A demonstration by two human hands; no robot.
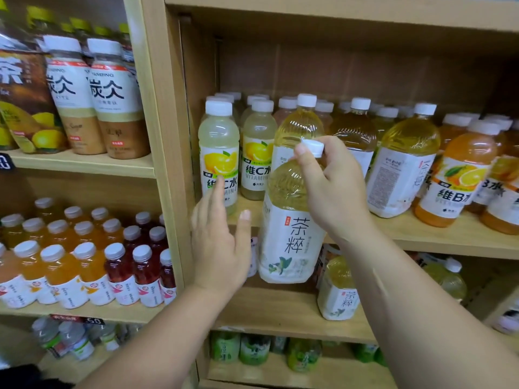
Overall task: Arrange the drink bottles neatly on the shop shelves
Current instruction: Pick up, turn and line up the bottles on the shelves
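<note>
Wooden shelves [438, 237] hold rows of bottled drinks. At the shelf edge, the right hand [334, 189] grips a tea bottle [289, 234] round its neck, thumb at the white cap [313, 147], and holds it upright, with lemon bottles [219, 153] left of it and orange bottles [455, 175] to its right. The left hand [219, 248] hovers just left of the tea bottle, fingers straight and apart, holding nothing.

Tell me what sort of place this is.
Probably a shop's drinks section: pale wooden shelves, rows of white-capped orange drink bottles, and a black price tag on a shelf edge.
</note>
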